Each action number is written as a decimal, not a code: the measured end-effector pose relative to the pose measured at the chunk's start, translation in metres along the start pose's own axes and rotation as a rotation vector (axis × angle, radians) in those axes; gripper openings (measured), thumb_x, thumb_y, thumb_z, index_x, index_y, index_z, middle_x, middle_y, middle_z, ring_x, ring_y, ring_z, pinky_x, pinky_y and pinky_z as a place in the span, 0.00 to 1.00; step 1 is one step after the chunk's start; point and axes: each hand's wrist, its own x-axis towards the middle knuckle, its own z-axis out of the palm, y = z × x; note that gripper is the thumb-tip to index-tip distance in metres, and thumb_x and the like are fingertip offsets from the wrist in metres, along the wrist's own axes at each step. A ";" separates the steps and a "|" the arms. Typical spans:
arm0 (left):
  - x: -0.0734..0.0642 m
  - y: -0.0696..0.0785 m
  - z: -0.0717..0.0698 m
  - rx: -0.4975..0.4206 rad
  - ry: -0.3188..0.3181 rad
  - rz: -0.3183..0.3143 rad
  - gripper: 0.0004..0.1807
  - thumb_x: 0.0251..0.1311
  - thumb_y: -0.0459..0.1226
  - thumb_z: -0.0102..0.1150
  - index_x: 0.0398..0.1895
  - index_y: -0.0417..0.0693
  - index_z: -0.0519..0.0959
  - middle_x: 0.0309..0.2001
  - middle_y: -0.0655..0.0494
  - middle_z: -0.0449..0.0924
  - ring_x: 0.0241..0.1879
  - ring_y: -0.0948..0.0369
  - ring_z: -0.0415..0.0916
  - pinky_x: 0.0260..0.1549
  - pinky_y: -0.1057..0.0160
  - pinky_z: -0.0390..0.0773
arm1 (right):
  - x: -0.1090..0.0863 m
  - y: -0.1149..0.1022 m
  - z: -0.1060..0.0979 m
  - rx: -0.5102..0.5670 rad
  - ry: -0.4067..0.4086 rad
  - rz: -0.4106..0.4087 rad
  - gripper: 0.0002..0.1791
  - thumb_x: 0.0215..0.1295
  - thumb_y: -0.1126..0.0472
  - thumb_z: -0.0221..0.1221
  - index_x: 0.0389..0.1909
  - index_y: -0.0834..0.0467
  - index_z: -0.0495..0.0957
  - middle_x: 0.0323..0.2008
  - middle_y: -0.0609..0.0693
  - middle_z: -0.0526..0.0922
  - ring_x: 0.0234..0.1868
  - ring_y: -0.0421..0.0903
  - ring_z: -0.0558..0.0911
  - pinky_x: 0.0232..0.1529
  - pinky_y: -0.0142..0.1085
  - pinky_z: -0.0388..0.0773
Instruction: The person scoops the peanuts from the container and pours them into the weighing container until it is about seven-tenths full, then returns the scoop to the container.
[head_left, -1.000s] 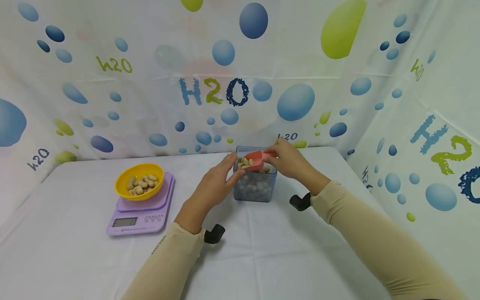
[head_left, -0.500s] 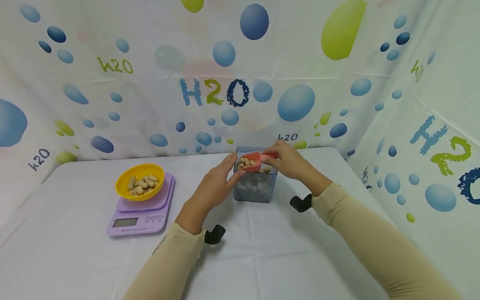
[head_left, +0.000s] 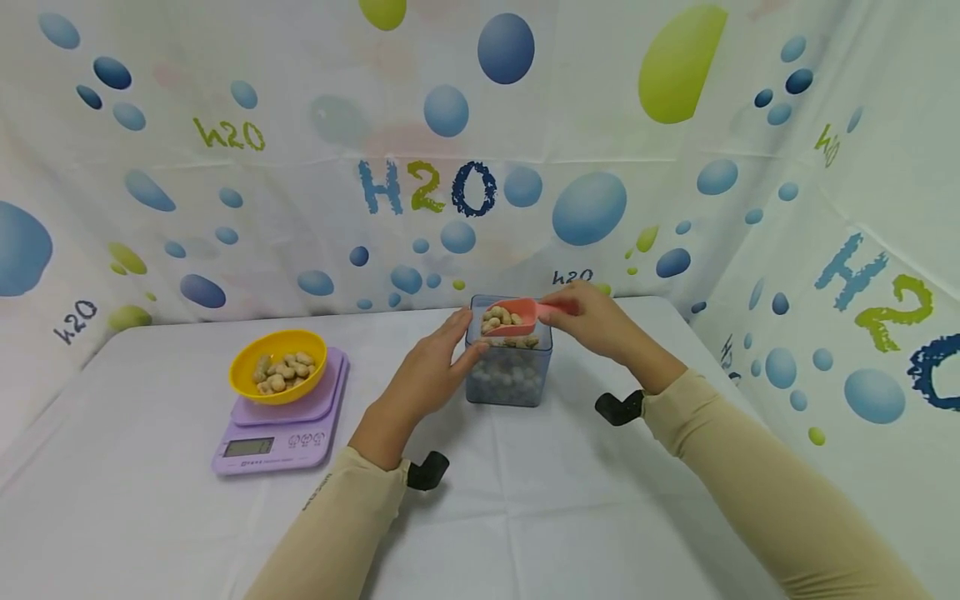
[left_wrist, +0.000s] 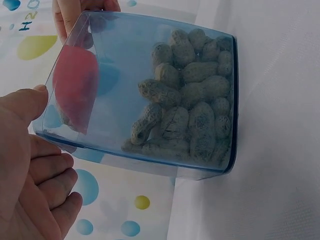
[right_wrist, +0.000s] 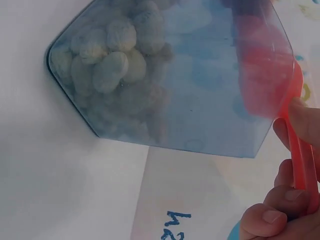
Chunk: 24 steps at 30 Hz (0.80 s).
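A clear bluish plastic container [head_left: 504, 375], partly filled with unshelled peanuts [left_wrist: 200, 95], stands upright on the table. My left hand [head_left: 423, 367] rests at its near left corner, fingers extended along the left side and thumb at the front rim. My right hand [head_left: 600, 329] pinches the handle of a red scoop [head_left: 527, 317] between thumb and fingers. The scoop lies level at the container's mouth, with several peanuts in its bowl. Through the wall in the right wrist view, the scoop's bowl [right_wrist: 260, 70] sits high above the peanuts below.
To the left, a yellow bowl [head_left: 243, 377] holding peanuts stands on a purple kitchen scale [head_left: 300, 454] with a small display. White cloth covers the table [head_left: 465, 533], and a patterned curtain [head_left: 300, 200] hangs close behind the container.
The scoop has tipped level and shifted slightly right and up with peanuts in it, as my right hand moved right. My left hand and the container have stayed in place.
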 end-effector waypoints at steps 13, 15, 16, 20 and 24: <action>-0.014 -0.006 -0.023 -0.063 0.052 0.007 0.40 0.72 0.57 0.45 0.80 0.51 0.46 0.79 0.55 0.46 0.78 0.57 0.45 0.75 0.51 0.53 | 0.006 -0.013 -0.009 0.053 0.005 -0.052 0.26 0.68 0.45 0.59 0.60 0.56 0.79 0.44 0.55 0.73 0.47 0.52 0.72 0.45 0.43 0.75; -0.018 -0.007 -0.031 -0.040 0.057 -0.007 0.41 0.72 0.59 0.43 0.80 0.52 0.46 0.79 0.56 0.46 0.78 0.57 0.45 0.74 0.50 0.53 | 0.008 -0.018 -0.010 0.062 0.014 -0.078 0.27 0.68 0.44 0.59 0.60 0.57 0.79 0.45 0.55 0.74 0.47 0.52 0.73 0.45 0.44 0.75; -0.020 -0.008 -0.035 -0.030 0.059 -0.012 0.41 0.71 0.59 0.43 0.80 0.53 0.46 0.79 0.56 0.46 0.78 0.57 0.45 0.74 0.50 0.53 | 0.009 -0.021 -0.010 0.068 0.021 -0.085 0.27 0.67 0.43 0.59 0.59 0.56 0.79 0.46 0.54 0.75 0.48 0.51 0.74 0.46 0.44 0.76; -0.030 -0.014 -0.049 -0.005 0.072 -0.039 0.42 0.70 0.61 0.42 0.80 0.54 0.46 0.79 0.57 0.45 0.78 0.55 0.45 0.74 0.48 0.53 | 0.014 -0.034 -0.008 0.072 0.039 -0.108 0.26 0.67 0.43 0.60 0.58 0.55 0.80 0.46 0.52 0.76 0.48 0.49 0.74 0.46 0.44 0.77; -0.041 -0.026 -0.063 0.023 0.081 -0.070 0.43 0.70 0.62 0.42 0.80 0.54 0.45 0.79 0.56 0.44 0.78 0.54 0.45 0.74 0.46 0.52 | 0.021 -0.048 -0.001 0.076 0.041 -0.131 0.25 0.67 0.43 0.60 0.58 0.54 0.81 0.48 0.51 0.77 0.50 0.48 0.74 0.47 0.44 0.78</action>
